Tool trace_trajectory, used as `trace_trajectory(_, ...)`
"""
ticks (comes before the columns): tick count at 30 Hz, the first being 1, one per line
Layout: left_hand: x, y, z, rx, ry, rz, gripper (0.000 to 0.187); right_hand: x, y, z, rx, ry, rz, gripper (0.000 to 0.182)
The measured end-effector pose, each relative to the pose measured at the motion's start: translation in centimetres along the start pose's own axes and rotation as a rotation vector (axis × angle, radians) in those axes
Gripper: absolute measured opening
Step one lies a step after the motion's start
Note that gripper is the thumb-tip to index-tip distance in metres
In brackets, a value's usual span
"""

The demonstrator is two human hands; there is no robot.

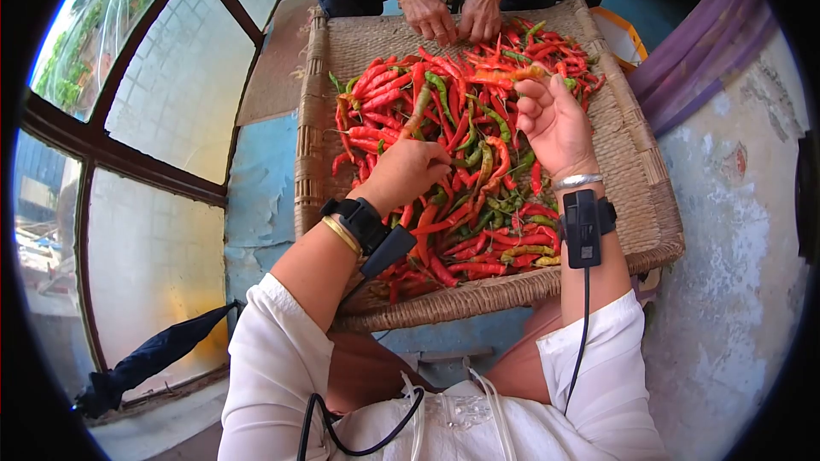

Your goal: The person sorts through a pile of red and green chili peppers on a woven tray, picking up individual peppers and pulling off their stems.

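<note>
A broad heap of chili peppers, mostly red with some green and yellowish ones, lies on a flat woven tray. My left hand is closed low over the middle of the heap, fingertips pinched among the pods. From its far side juts a brownish-green chili pepper, which appears to be in its grip. My right hand is raised above the heap's right side, palm turned up and fingers curled. Between its thumb and fingertips is an orange-red chili pepper, pointing left.
Across the tray, another person's two hands work at the heap's far edge. Framed windows stand on the left, with a folded dark umbrella below. At right are a peeling wall, a purple curtain and an orange-rimmed container.
</note>
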State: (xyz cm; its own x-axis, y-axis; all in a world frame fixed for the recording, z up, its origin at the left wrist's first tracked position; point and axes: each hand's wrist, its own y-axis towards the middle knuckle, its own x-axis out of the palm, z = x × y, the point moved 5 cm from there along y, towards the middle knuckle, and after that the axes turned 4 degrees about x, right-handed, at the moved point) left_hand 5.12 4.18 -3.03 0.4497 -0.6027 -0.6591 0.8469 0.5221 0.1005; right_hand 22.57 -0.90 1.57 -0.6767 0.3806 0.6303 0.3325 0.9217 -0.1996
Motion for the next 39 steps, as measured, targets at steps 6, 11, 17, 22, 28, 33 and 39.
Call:
trace_trajectory(6,-2.0,0.0,0.3,-0.069,0.277,0.251,0.017,-3.9,1.2,4.0,0.204,-0.731,0.102,0.028)
trace_trajectory(11,-2.5,-0.2,-0.6,-0.139,0.446,0.235,0.031,-3.1,0.9,4.4,-0.103,-1.738,0.166,0.028)
trace_trajectory(17,-1.7,0.2,-0.8,-0.15,0.219,0.166,0.036,-4.6,1.4,6.0,0.112,-1.723,0.052,0.027)
trace_trajectory(22,-0.2,-0.1,-1.3,-0.218,-0.188,0.076,0.044,-3.4,0.8,5.6,0.18,-1.219,-0.059,0.034)
trace_trajectory(28,1.5,-0.4,-0.8,-0.186,-0.26,-0.067,0.041,-2.8,0.1,6.1,-0.168,-1.711,0.016,0.045)
trace_trajectory(33,2.5,-1.0,0.2,0.017,0.075,-0.188,0.031,-2.7,-0.6,6.4,0.332,-1.89,-0.044,0.034)
trace_trajectory(39,2.1,-1.0,1.7,-0.051,0.209,-0.166,0.025,-2.2,-1.1,6.9,0.083,-1.594,-0.147,0.028)
